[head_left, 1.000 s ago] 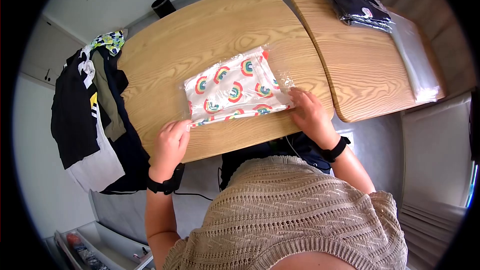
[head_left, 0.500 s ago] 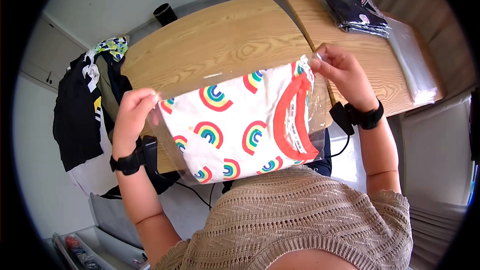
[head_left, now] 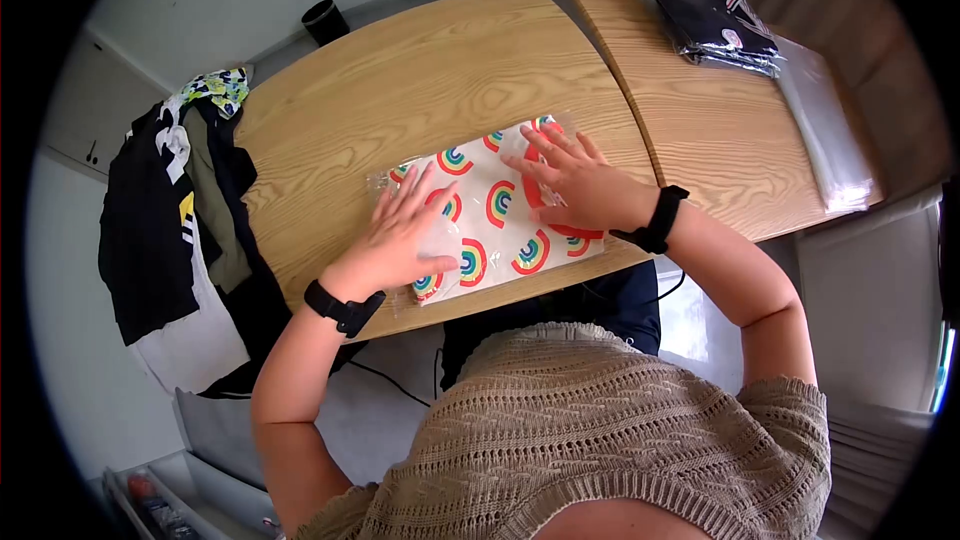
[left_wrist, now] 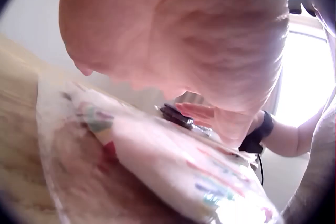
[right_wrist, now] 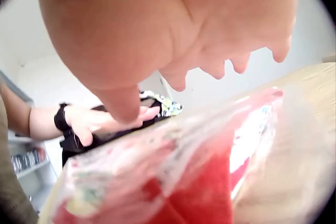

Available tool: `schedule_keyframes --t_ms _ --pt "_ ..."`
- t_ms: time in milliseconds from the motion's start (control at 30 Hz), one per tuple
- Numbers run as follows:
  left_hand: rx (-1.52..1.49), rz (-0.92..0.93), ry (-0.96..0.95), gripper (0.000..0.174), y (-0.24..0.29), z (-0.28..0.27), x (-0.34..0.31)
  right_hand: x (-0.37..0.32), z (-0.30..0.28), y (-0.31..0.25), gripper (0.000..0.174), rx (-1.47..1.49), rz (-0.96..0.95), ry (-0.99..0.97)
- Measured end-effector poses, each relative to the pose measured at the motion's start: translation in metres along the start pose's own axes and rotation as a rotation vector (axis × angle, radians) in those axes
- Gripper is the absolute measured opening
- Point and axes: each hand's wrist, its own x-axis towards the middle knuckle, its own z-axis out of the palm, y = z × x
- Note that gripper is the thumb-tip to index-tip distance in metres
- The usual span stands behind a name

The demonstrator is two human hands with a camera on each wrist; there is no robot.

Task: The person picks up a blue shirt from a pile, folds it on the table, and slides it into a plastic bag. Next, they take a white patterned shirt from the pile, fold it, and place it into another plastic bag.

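Note:
A folded white garment with rainbow prints [head_left: 480,265], inside a clear plastic bag [left_wrist: 50,124], lies near the front edge of the wooden table [head_left: 400,70]. My left hand [head_left: 392,245] is spread with straight fingers over its left part. Over the right part, by the red neckline, my right hand [head_left: 580,185] is spread too. From the right wrist view, the palm [right_wrist: 173,29] hangs close above the plastic and red trim [right_wrist: 205,192]; whether the fingertips touch cannot be told.
Several clothes [head_left: 150,230] hang over the table's left side. On the second table [head_left: 700,150] at right lie bagged dark garments [head_left: 715,25] and a stack of clear bags [head_left: 825,125]. A black cup-like container [head_left: 325,22] stands behind the table. A drawer [head_left: 215,490] is at lower left.
Half a second ago both hands pinched the bagged garment's upper corners, raised towards the body. Now it lies on the table, the pinch is released, and both hands are spread over it.

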Motion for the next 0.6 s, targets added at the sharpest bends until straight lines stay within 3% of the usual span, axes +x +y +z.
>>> schedule_keyframes --t_ms 33,267,367,600 --pt "0.141 -0.019 -0.136 0.09 0.004 0.0 0.002 0.004 0.004 -0.001 0.068 -0.102 -0.042 -0.103" --pt "0.129 -0.003 -0.202 0.093 -0.008 0.019 0.01 0.019 0.013 0.003 0.072 -0.05 -0.068 -0.283" --pt "0.148 0.003 -0.179 0.092 -0.01 0.024 0.01 0.016 0.029 0.008 0.072 -0.059 -0.09 -0.179" --pt "0.133 -0.005 -0.198 0.09 -0.008 0.021 0.012 0.017 0.029 0.009 0.072 -0.027 -0.072 -0.207"
